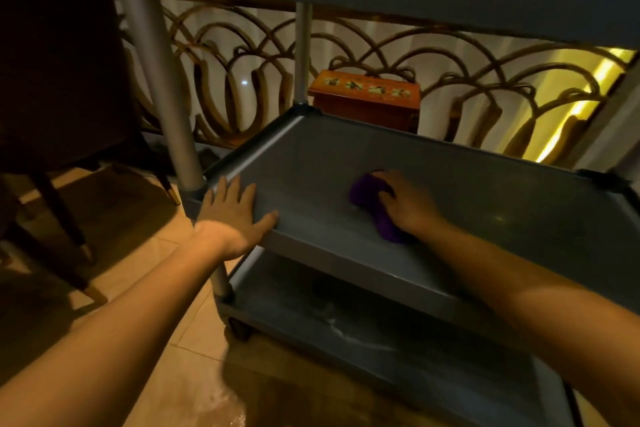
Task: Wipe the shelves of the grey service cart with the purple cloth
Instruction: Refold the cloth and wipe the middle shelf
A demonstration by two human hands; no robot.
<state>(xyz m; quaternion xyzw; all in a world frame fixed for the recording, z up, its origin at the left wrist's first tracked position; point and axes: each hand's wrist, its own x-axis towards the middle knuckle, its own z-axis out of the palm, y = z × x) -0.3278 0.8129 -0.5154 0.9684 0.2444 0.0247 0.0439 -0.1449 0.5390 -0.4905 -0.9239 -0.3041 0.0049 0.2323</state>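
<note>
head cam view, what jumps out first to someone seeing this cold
The purple cloth stands out most, pressed under the right hand on the grey middle shelf of the cart. Next comes the left hand, spread flat on the shelf's near left corner. Behind the cart, an orange-red box sits before a curved scrollwork railing, lit yellow at the far right.

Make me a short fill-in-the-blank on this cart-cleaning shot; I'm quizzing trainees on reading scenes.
1. The right hand presses a ____ cloth onto the middle shelf.
2. The left hand rests flat on that shelf's near-left ____.
3. Behind the cart stands an orange-brown ____.
4. The bottom shelf is being touched by ____ hand.

Answers: purple; corner; box; neither
</note>
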